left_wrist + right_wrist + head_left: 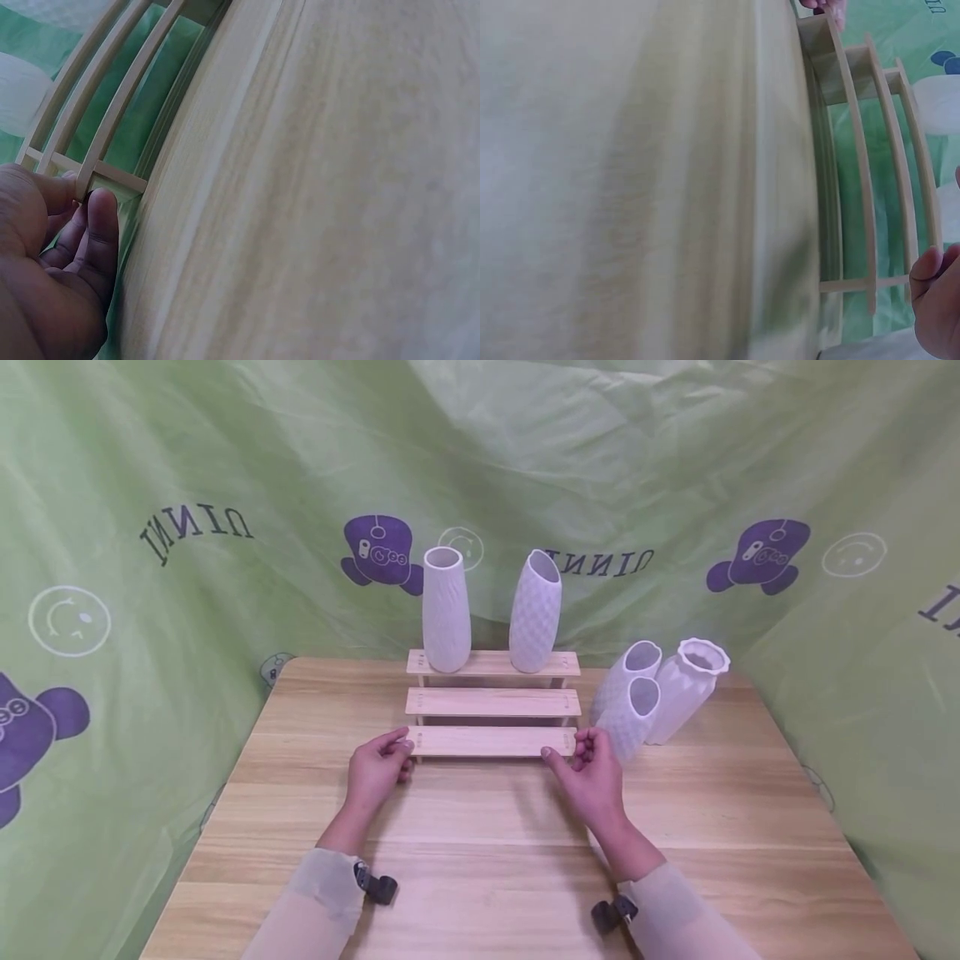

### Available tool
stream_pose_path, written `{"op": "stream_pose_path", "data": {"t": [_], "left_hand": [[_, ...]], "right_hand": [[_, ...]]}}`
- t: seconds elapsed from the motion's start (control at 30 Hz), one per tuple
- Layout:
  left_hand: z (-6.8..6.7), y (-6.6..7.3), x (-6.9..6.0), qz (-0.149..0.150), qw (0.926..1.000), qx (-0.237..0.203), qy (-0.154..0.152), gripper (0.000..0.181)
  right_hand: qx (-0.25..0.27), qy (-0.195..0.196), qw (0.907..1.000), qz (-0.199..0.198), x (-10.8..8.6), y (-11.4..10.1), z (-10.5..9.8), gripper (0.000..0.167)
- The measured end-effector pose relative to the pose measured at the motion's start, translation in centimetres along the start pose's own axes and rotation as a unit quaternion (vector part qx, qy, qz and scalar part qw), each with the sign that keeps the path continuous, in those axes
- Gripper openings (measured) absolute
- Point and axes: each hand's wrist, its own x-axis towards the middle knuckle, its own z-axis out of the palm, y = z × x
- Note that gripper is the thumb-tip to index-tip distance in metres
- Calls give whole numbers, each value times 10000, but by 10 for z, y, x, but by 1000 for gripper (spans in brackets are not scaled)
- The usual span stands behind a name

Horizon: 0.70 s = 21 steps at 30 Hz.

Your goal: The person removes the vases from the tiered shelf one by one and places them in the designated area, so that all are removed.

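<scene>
Between the person's two hands, toward the far side of the table (487, 860), stands a wooden rack (491, 741) with three stepped shelves, its lowest and nearest shelf facing the person. At the rack's left end is the left hand (377, 770), which pinches the corner of that lowest shelf between thumb and bent fingers; the left wrist view shows the hold closely. At the rack's right end is the right hand (596, 785), its thumb laid on the front edge of the same shelf and its fingers curled about the end; the right wrist view catches only part of this hand, so how firmly it grips cannot be told. On the rack's top shelf stand two white vases, a slender vase (447, 614) toward the left end and a diamond-patterned vase (536, 614) toward the right. Just right of the rack, close by the right hand's fingers, is a slant-mouthed vase (626, 727), with a similar vase (617, 681) behind it and a frilled vase (686, 693) farther right. Behind the rack hangs a green curtain (480, 443) printed with purple figures.
</scene>
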Motion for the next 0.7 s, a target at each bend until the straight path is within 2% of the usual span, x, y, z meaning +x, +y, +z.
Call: {"op": "stream_pose_path", "data": {"t": [0.43,0.7], "left_hand": [[1,0,0,-6,10000,-83,11,37],[1,-2,1,5,10000,-59,46,36]], "right_hand": [[289,161,9994,-117,18,-13,11,52],[455,258,9984,-219,29,-20,20,55]]}}
